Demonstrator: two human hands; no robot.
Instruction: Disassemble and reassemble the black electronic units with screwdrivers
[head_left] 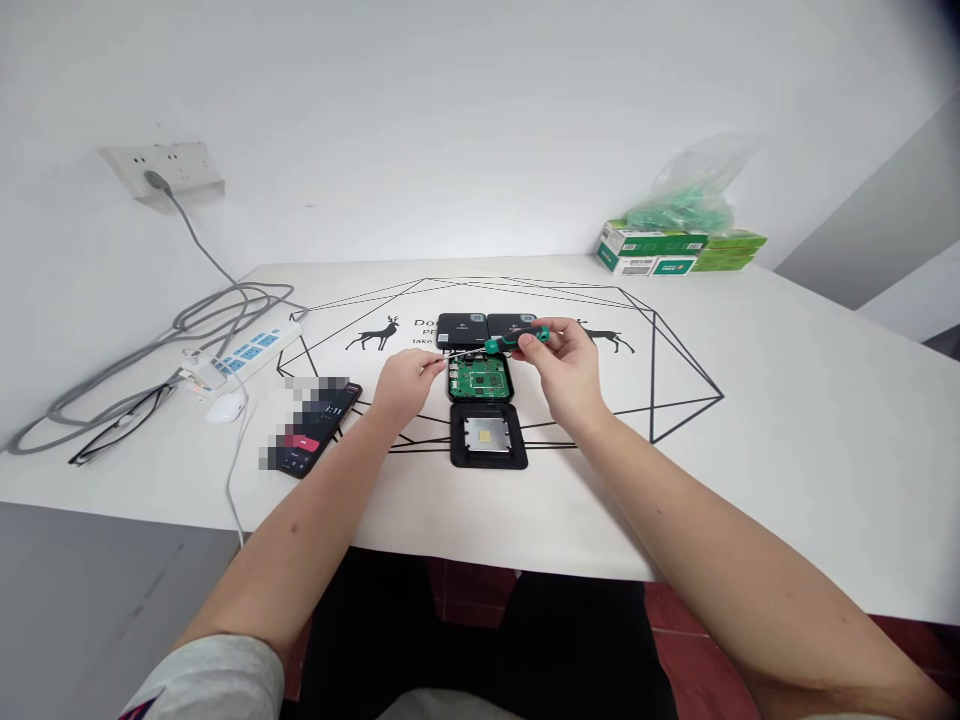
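My right hand (566, 355) is closed around the green-and-black handle of a screwdriver (517, 340), held almost level with its shaft pointing left. At the shaft's far end my left hand (405, 385) pinches thumb and fingers together; whatever lies in that pinch is too small to make out. Just below the shaft sits an opened black case with a green circuit board (480, 380) inside. Nearer to me lies a black cover (489, 437) with a silver metal plate facing up. Two closed black boxes (462, 330) (511, 325) stand side by side behind the circuit board.
Left of my arm lies a phone (319, 430) with a lit screen, partly blurred. Further left are a power strip (255, 350), a coiled grey cable (187, 320), glasses (124, 425) and a white charger (226, 406). Green-and-white boxes (652, 250) under a plastic bag (690, 195) stand at the back right.
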